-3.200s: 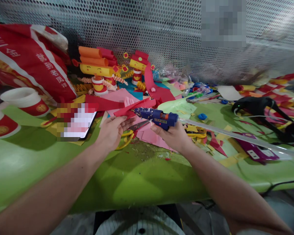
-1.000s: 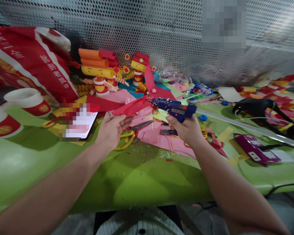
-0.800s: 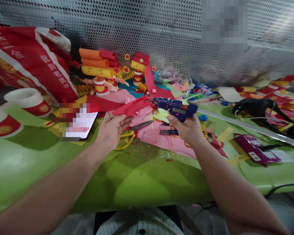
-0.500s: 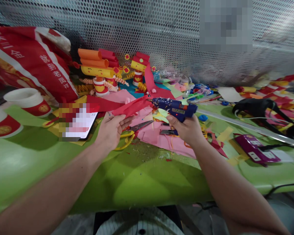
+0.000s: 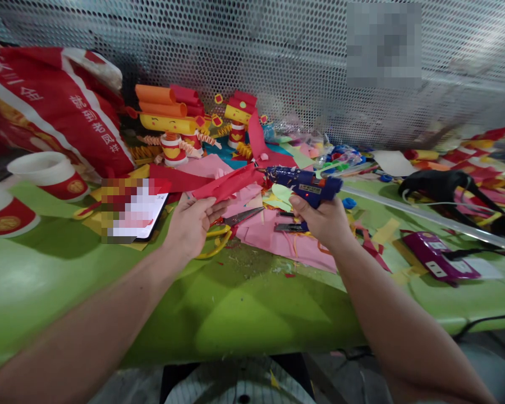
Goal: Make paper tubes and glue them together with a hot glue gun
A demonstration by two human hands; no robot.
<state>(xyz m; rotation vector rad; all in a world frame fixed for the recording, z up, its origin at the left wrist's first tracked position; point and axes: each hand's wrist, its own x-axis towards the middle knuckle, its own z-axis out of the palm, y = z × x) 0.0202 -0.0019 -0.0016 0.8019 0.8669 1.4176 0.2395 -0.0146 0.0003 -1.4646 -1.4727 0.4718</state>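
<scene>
The left hand (image 5: 190,223) pinches the near end of a folded strip of red paper (image 5: 231,184), held above the middle of the counter (image 5: 235,314). The right hand (image 5: 322,217) wraps around the grip of a blue glue gun (image 5: 305,185), its nozzle at the strip's far end; whether they touch is hard to tell. Scissors (image 5: 244,216) with yellow handles lie just beside the left hand, next to pink sheets (image 5: 265,230). A phone (image 5: 151,207) lies toward the counter's left edge, and paper dolls (image 5: 171,124) stand toward its back edge.
</scene>
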